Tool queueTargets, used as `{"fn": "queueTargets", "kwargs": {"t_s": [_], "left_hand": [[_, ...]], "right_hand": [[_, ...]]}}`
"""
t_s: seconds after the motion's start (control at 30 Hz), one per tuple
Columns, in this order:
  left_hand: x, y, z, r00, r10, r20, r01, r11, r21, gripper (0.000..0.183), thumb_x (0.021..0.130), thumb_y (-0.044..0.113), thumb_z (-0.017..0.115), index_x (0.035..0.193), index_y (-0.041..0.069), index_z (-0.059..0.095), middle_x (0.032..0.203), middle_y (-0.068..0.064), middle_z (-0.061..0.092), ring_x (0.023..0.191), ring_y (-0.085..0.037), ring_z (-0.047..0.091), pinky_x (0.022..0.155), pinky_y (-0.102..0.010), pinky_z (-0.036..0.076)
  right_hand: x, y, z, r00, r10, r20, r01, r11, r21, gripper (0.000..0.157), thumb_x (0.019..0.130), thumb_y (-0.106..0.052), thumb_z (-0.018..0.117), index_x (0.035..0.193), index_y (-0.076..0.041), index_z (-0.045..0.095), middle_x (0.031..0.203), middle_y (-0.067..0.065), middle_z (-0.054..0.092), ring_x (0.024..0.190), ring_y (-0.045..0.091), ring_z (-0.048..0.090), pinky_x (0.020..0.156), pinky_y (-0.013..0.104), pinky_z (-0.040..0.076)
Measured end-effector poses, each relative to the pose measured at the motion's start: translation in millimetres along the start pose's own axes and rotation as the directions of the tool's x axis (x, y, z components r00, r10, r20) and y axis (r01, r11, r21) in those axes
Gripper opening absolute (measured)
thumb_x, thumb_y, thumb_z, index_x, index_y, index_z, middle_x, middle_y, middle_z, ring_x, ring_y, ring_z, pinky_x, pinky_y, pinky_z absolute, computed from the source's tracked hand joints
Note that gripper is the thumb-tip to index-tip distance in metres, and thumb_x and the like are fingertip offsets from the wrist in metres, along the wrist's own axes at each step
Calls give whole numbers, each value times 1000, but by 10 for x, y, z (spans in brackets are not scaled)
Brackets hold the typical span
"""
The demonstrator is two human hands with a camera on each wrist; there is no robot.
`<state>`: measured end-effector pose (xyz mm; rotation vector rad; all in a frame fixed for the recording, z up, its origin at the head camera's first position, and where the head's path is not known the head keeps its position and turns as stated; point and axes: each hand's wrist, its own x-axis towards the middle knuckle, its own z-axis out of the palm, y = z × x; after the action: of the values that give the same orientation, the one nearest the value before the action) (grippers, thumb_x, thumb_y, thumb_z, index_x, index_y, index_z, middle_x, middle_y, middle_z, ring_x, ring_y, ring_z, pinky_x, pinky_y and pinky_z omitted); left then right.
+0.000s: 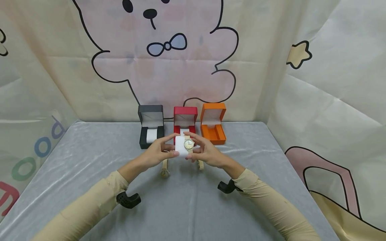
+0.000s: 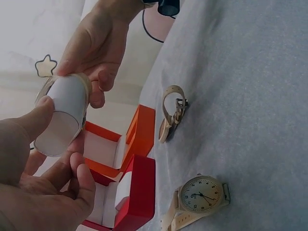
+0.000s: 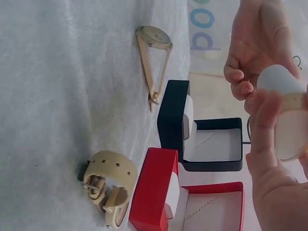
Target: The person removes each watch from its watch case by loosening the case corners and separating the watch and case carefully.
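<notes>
A white watch pillow (image 1: 180, 147) is held up between both hands above the table, with a beige-strapped watch (image 1: 189, 144) wrapped around it toward its right end. My left hand (image 1: 156, 150) grips the pillow's left end, thumb along its side in the left wrist view. From the right, my right hand (image 1: 208, 153) pinches the other end beside the watch, its fingertips at the strap. Below the hands, two more beige watches lie on the table: one at left (image 2: 201, 195) with its dial up, the other (image 3: 111, 187) on its side with its strap buckled in a loop.
Three lidded boxes stand open at the table's back: a black box (image 1: 144, 138) and a red box (image 3: 154, 192), each with a white pillow inside, and an orange box (image 1: 223, 135) with bare compartments. A grey cloth (image 1: 193, 207) covers the table. Printed curtains (image 1: 253, 67) hang behind.
</notes>
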<state>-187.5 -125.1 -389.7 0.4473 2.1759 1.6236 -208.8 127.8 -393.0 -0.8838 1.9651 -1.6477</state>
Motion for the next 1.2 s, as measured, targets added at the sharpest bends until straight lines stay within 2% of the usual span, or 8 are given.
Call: {"fn": "queueTargets", "kwargs": {"t_s": [0.13,0.27,0.57,0.7,0.8,0.9,1.0,1.2], "left_hand": [[7,3,16,1000,-1,-20,1,1000,8,80,96,23,71,161,15,27,137,-23,63,114,-23,67,99,-41,55],[9,15,23,1000,2,-29,-1,1000,13,79,95,20,72,161,15,28,135,-25,63,110,-22,67,98,-44,55],[32,38,-3,998,32,-49,-31,999,30,79,95,15,72,160,13,29,130,-23,66,106,-22,68,93,-41,57],[38,48,-4,998,36,-53,-34,999,34,77,95,15,72,160,14,30,131,-24,66,106,-22,69,92,-41,58],[48,48,8,997,39,-71,-36,999,36,76,94,14,72,159,17,33,132,-24,65,105,-24,69,90,-38,59],[55,39,24,996,32,-84,-30,999,28,76,93,15,73,158,19,35,133,-24,64,105,-24,70,92,-41,59],[55,24,25,998,26,-62,-25,1000,10,77,94,15,73,159,18,33,133,-24,64,107,-23,69,95,-45,57],[47,-5,-61,998,29,53,-29,1000,-1,78,96,17,71,161,15,27,137,-25,62,115,-20,67,97,-41,55]], "right_hand": [[-17,23,2,1000,9,-11,-10,1000,-12,75,98,-8,66,160,-26,29,143,24,47,80,22,73,72,31,60],[-25,28,12,1000,20,-20,-20,1000,-14,71,100,-12,62,161,-27,28,140,28,45,79,19,72,73,31,60],[-16,-52,-7,985,175,2,-175,982,70,64,106,-17,52,160,-40,23,120,23,55,91,26,65,84,31,57],[-1,-83,-19,979,206,3,-206,976,65,63,107,-19,51,160,-38,23,114,18,56,90,24,65,84,32,56],[4,-104,-23,978,209,-2,-209,976,65,62,107,-19,50,160,-35,22,119,18,56,92,23,66,84,32,56],[-2,-121,-35,978,210,0,-210,976,64,62,107,-18,50,160,-34,22,124,19,55,95,23,67,85,33,55],[-14,-122,-69,977,212,22,-213,976,49,61,107,-18,50,160,-32,23,124,19,55,95,24,68,85,34,56],[-16,-131,-165,970,228,84,-231,973,22,56,106,-19,53,156,-28,29,130,19,53,100,26,66,87,39,57]]}}
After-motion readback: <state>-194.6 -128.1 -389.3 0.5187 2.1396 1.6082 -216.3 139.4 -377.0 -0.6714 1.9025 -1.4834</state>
